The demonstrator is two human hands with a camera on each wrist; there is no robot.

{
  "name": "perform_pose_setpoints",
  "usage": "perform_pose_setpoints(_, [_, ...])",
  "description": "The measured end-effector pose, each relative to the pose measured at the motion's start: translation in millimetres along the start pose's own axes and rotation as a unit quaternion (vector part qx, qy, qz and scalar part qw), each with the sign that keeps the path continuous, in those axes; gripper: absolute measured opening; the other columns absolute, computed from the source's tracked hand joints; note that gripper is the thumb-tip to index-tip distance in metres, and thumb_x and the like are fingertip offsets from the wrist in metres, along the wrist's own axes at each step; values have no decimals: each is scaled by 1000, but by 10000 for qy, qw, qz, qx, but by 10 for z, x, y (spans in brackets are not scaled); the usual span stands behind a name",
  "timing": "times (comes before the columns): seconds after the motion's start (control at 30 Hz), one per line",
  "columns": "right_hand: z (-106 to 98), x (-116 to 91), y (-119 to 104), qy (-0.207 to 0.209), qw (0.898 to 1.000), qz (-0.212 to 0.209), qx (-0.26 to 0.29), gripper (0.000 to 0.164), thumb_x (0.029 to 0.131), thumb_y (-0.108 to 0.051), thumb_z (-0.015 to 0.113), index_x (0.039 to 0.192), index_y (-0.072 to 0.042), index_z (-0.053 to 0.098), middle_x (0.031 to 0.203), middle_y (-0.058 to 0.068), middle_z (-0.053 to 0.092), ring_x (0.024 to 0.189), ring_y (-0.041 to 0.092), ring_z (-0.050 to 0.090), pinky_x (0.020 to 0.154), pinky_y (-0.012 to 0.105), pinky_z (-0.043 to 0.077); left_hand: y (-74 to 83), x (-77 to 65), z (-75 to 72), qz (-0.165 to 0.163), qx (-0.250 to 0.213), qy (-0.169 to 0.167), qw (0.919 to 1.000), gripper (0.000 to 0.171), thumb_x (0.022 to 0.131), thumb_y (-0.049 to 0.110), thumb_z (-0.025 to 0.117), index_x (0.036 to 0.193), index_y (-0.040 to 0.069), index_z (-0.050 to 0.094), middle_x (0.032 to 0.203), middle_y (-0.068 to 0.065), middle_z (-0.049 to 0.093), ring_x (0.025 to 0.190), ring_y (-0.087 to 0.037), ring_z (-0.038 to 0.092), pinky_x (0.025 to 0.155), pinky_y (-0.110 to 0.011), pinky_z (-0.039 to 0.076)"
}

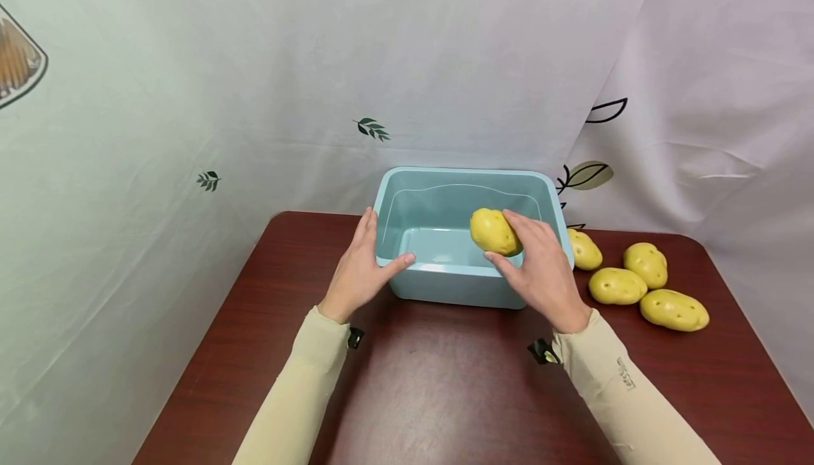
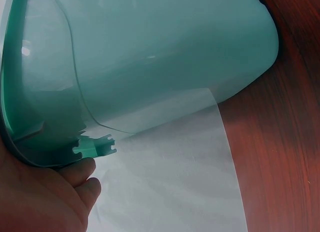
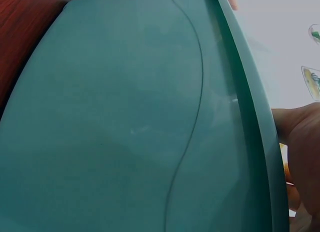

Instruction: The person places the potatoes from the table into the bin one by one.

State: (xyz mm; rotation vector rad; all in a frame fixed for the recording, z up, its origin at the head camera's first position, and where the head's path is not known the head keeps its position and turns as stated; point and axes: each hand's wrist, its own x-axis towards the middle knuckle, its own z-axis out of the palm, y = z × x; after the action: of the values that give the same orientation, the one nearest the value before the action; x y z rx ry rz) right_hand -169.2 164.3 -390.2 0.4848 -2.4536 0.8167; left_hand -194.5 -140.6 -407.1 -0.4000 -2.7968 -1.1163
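Note:
A light-blue plastic bin [image 1: 458, 285] stands near the far edge of the table. My right hand [image 1: 543, 267] grips a yellow potato [image 1: 492, 232] over the right part of the bin's opening, thumb at its near side and fingers on top. At the bin's near left corner, my left hand [image 1: 362, 267] holds the rim, thumb at the front and fingers along the left side. The left wrist view has this hand's fingers [image 2: 85, 179] just under the rim. From the right wrist, the bin's outer wall [image 3: 125, 117] fills most of the view, with the hand partly behind the rim.
Several more potatoes [image 1: 674, 309] lie on the table to the right of the bin. The dark reddish-brown table [image 1: 432, 380] extends toward me. White printed cloth [image 1: 267, 97] hangs close behind the bin and along both sides.

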Motion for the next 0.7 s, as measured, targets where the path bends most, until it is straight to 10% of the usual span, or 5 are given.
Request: perform_pose_setpoints(0.7, [45,-21,49,-7,9998,-182,-47,53,88,-23,79,132,2,62,132,18,62,123,37,53,101,52,43,8,11,9,2,9,42,10000,113,86,73,60,162,8,9,169,1,3,151,-22,24,112,-50,36])
